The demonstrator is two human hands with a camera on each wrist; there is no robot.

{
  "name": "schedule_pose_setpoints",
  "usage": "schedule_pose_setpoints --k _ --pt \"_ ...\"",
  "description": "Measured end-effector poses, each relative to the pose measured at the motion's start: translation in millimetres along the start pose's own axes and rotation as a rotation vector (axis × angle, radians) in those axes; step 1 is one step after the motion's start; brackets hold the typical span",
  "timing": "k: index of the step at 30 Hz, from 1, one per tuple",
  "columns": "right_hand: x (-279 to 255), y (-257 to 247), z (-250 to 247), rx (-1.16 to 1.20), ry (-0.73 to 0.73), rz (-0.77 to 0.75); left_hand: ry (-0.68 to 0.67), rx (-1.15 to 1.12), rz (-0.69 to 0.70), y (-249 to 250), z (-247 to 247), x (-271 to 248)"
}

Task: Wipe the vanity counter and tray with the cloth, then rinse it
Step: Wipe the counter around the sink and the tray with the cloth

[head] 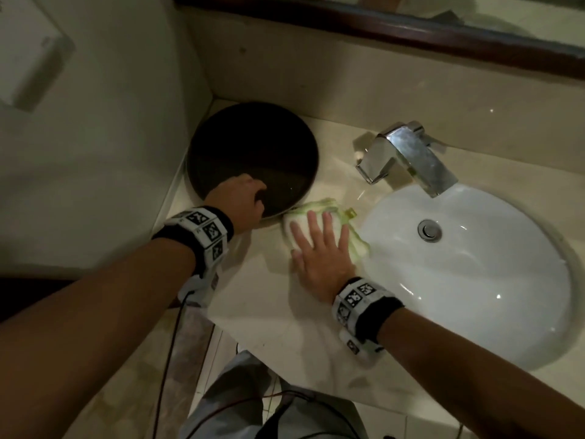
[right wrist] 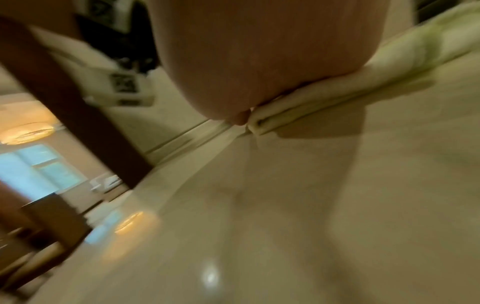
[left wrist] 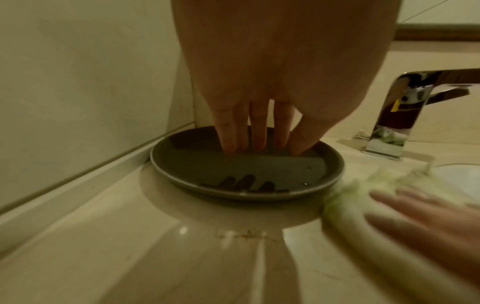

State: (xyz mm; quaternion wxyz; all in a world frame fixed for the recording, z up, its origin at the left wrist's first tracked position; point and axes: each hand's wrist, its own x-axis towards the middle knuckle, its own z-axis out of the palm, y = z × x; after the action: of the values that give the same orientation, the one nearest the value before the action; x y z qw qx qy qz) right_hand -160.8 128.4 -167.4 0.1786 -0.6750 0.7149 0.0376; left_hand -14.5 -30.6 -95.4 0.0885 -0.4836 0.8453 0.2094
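Observation:
A round dark tray sits on the beige vanity counter, in the corner by the wall. My left hand reaches over the tray's near rim, and in the left wrist view its straight fingers touch the tray floor. A folded white cloth with green edges lies on the counter between the tray and the sink. My right hand lies flat on it with fingers spread. In the right wrist view the palm presses the cloth onto the counter; that picture is blurred.
A white oval sink with a metal drain fills the right of the counter. A chrome faucet stands behind it. The wall runs along the left, with a wood-framed mirror above the backsplash. The counter's front edge is near my legs.

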Motion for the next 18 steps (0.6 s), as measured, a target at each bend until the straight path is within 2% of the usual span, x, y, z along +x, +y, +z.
schedule_pose_setpoints --k 5,8,14,18 --pt "-36 -74 19 -0.047 -0.081 -0.257 -0.082 0.029 -0.017 -13 -3 -3" --pt "-45 -94 27 -0.049 -0.109 -0.395 -0.108 0.029 -0.021 -25 1 -12" --pt "-40 -75 31 -0.013 -0.086 -0.454 -0.103 0.012 -0.034 -35 4 -12" --pt "-38 -47 22 -0.003 -0.054 -0.419 -0.094 0.031 -0.009 -25 9 5"
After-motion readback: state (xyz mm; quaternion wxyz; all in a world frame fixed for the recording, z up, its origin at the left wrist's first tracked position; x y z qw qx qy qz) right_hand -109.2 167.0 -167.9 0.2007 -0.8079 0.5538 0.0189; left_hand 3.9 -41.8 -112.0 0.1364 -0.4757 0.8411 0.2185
